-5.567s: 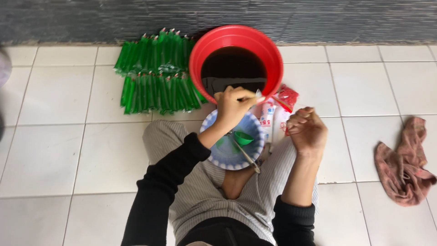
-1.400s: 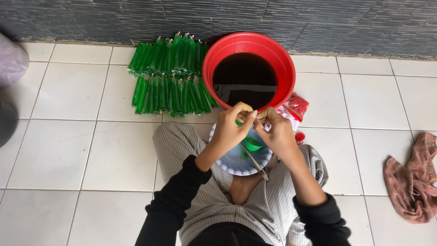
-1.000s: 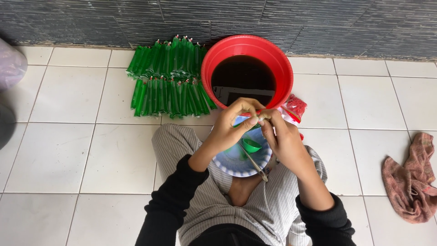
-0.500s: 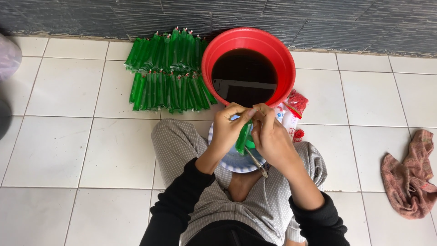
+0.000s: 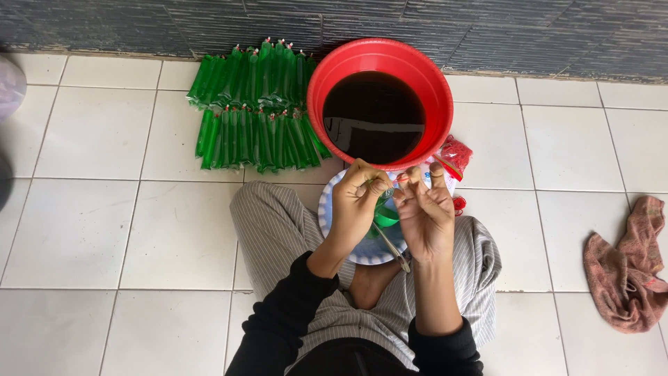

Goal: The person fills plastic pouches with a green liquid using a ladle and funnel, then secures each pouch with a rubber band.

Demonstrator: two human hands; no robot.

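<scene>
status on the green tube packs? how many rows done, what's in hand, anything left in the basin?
Done: two rows of filled green plastic tubes, tied at the top, lie on the white tiled floor beside the basin. In hand: the left hand and right hand pinch the top of one more green tube over the white-and-blue plate. Left: the round red plastic basin is mostly full of dark liquid.

A white tiled floor (image 5: 125, 230) is carrying a red basin (image 5: 379, 101) of dark liquid by the wall, green filled tubes (image 5: 254, 108) lying in rows just beside it, and a crumpled rag (image 5: 626, 275) lying well apart.
</scene>
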